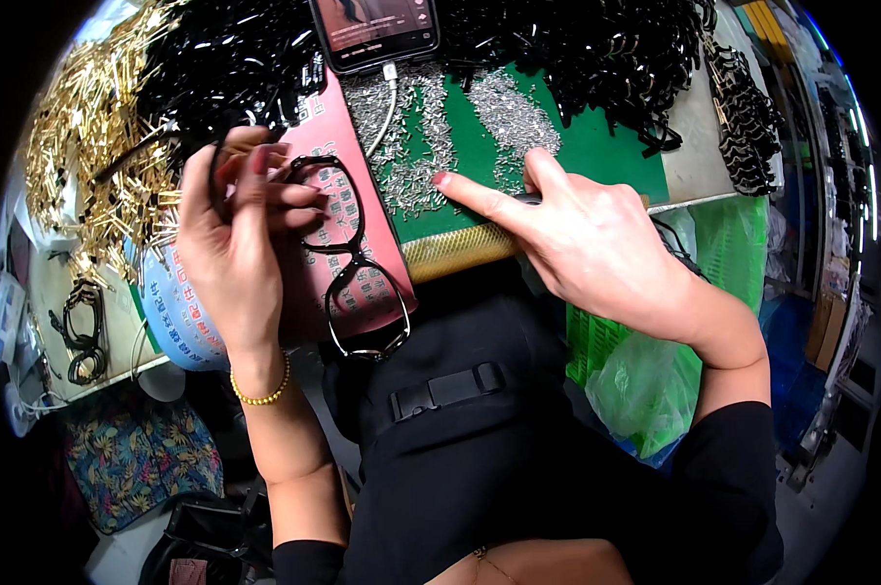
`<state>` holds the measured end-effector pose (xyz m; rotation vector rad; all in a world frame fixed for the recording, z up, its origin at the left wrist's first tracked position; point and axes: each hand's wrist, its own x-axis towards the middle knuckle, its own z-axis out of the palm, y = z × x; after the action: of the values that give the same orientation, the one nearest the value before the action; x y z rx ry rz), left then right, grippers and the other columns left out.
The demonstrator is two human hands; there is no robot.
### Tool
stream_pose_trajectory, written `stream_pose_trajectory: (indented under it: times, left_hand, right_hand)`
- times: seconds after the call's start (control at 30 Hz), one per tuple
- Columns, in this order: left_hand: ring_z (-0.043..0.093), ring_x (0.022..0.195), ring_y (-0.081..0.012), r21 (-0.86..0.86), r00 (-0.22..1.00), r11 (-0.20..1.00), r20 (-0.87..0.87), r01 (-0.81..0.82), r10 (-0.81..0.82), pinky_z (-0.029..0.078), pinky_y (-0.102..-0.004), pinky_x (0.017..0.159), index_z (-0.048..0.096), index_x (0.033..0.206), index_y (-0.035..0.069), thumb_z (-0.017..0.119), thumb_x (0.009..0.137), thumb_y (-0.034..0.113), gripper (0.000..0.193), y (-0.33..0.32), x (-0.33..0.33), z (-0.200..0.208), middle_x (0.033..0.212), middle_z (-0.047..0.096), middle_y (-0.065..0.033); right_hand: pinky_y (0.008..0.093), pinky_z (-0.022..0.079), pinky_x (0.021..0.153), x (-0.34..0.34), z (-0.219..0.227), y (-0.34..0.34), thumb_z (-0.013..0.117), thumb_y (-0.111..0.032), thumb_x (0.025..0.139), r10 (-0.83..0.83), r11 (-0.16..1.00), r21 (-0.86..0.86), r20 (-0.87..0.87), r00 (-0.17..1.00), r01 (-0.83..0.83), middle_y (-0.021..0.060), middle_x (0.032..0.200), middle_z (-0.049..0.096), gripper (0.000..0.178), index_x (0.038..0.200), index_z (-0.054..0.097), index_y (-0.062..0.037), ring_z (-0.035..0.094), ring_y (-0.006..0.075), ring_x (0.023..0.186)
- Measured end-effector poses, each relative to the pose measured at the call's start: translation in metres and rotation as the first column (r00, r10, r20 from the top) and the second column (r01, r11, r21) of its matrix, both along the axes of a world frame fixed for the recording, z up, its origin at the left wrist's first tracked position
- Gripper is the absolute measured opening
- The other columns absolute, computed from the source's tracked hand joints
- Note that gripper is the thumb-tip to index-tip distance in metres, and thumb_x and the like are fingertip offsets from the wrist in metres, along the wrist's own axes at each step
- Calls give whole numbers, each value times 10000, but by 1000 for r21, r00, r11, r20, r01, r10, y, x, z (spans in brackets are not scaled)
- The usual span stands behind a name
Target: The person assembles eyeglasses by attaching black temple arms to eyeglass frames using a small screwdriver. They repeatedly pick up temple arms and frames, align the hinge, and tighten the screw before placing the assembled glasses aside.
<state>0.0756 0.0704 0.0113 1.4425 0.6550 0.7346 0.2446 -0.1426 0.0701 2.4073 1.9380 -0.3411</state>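
Observation:
My left hand [234, 229] is closed around part of a pair of black-framed eyeglasses [355, 255]. Their front hangs tilted over a pink printed sheet, to the right of my fingers. On the green work surface [596, 146], my right hand [587, 229] reaches in with its index finger stretched out. That fingertip touches the near edge of a spread of small silver metal pieces [416, 185], which look like tiny screws. The other right fingers are curled, and something dark shows beneath them; what it is I cannot make out.
A phone [377, 34] with a white cable [392, 107] lies at the back. Black glossy strips [596, 58] heap behind the silver pieces. Gold strips [90, 146] pile at far left. A yellow rolled edge [460, 252] borders the front. A green crate [733, 253] stands right.

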Motion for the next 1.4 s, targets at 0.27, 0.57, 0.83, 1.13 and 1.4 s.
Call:
stream_pose_trajectory:
  times: [0.27, 0.57, 0.83, 1.13, 1.4]
  left_hand:
    - [708, 772, -94, -24, 952, 978, -225, 209, -209, 571, -194, 606, 610, 1222, -11, 530, 1031, -12, 207, -32, -21, 10, 1026, 705, -74]
    - [685, 760, -64, 12, 950, 972, -214, 236, -228, 548, -180, 593, 628, 1152, 2, 554, 1037, 29, 140, -31, -18, 11, 992, 718, -59]
    - [674, 691, -79, 182, 938, 947, -273, 266, -211, 536, -216, 560, 645, 1099, 2, 594, 980, -39, 135, -32, -18, 4, 910, 703, -39]
    - [671, 648, -137, 187, 943, 952, -275, 243, -187, 521, -266, 563, 637, 1032, 2, 603, 922, -87, 146, -32, -15, 3, 836, 673, -72]
    - [584, 636, -65, 443, 925, 839, -340, 317, -170, 464, -218, 563, 648, 1073, -20, 551, 1003, -36, 121, -29, -20, -7, 906, 709, -54]
  right_hand:
    - [377, 529, 532, -11, 9, 4, 646, -58, 838, 35, 999, 48, -278, 960, -23, 82, 890, 528, 710, 1475, 522, -347, 606, 254, 617]
    - [394, 537, 544, -13, 1, 27, 604, -83, 835, 235, 972, 64, -210, 949, -226, 188, 975, 585, 600, 1417, 582, -227, 674, 296, 690]
    - [373, 505, 520, -14, -1, 29, 664, -85, 815, 177, 984, 32, -223, 959, -175, 96, 896, 512, 664, 1425, 554, -325, 657, 258, 746]
    - [367, 509, 506, -16, -2, 31, 667, -82, 818, 168, 985, 17, -237, 957, -169, 83, 876, 502, 630, 1398, 584, -313, 655, 243, 739]
    - [366, 508, 490, -17, -2, 31, 676, -90, 818, 178, 984, 36, -199, 964, -174, 83, 872, 506, 613, 1383, 600, -314, 655, 230, 707]
